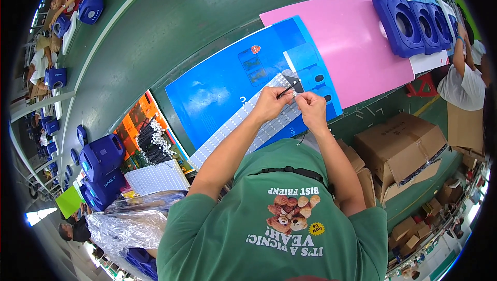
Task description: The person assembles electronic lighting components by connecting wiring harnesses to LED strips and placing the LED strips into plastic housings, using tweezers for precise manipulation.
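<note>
My left hand (270, 104) is closed in a pinch on a short black cable (288, 90), which sticks out past its fingertips. Close beside it, my right hand (312, 110) is closed too, its fingertips at a small white connector (294, 93) by the cable. Exactly how the right fingers grip it is too small to tell. Beneath both hands lies a long white panel (228, 132) with rows of small dots, placed slantwise on a blue printed sheet (207, 82). A dark grey patch (293, 83) shows near the panel's far end.
To the left, a bundle of black cables with white ends (154, 141) lies beside a stack of dotted white panels (158, 178). Blue speaker housings (404, 25) stand on a pink sheet (347, 48) at right. Cardboard boxes (398, 146) sit right of me; other people work nearby.
</note>
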Motion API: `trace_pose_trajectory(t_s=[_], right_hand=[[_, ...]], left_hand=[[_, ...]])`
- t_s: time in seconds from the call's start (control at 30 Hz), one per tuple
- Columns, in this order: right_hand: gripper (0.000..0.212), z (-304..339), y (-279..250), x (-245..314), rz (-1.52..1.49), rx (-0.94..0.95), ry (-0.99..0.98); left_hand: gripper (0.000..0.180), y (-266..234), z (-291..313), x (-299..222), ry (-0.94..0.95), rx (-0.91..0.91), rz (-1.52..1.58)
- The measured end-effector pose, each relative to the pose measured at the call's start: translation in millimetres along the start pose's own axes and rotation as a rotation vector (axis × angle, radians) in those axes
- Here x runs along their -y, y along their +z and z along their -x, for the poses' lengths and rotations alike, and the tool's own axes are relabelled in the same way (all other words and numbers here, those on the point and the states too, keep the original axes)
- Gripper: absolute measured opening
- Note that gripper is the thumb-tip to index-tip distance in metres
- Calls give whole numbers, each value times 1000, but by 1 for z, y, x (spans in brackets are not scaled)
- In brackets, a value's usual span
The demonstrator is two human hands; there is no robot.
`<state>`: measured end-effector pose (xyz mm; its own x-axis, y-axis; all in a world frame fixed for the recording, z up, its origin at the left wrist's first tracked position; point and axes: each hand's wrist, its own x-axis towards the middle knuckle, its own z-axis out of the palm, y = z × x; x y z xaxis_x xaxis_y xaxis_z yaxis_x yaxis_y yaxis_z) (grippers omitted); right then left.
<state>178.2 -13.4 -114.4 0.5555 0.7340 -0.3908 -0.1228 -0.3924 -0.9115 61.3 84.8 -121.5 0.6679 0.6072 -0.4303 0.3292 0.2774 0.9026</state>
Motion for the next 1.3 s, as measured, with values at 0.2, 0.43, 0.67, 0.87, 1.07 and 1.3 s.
trace_pose_trajectory(t_s=[0.2, 0.43, 0.67, 0.87, 1.07, 1.3], right_hand=[[17, 3, 1, -2, -71, 24, 47], [16, 6, 5, -8, -82, -8, 41], [18, 1, 6, 7, -80, 19, 117], [18, 7, 3, -2, -57, 27, 34], [17, 6, 1, -1, 41, 5, 2], [18, 3, 2, -3, 70, -19, 36]], left_hand=[[15, -6, -3, 1, -4, 73, -97], [16, -7, -8, -2, 22, 122, -56], [17, 1, -3, 2, 61, -21, -60], [18, 4, -4, 9, 43, -1, -25], [20, 4, -2, 6, 53, 26, -59], [20, -2, -4, 3, 37, 130, -158]])
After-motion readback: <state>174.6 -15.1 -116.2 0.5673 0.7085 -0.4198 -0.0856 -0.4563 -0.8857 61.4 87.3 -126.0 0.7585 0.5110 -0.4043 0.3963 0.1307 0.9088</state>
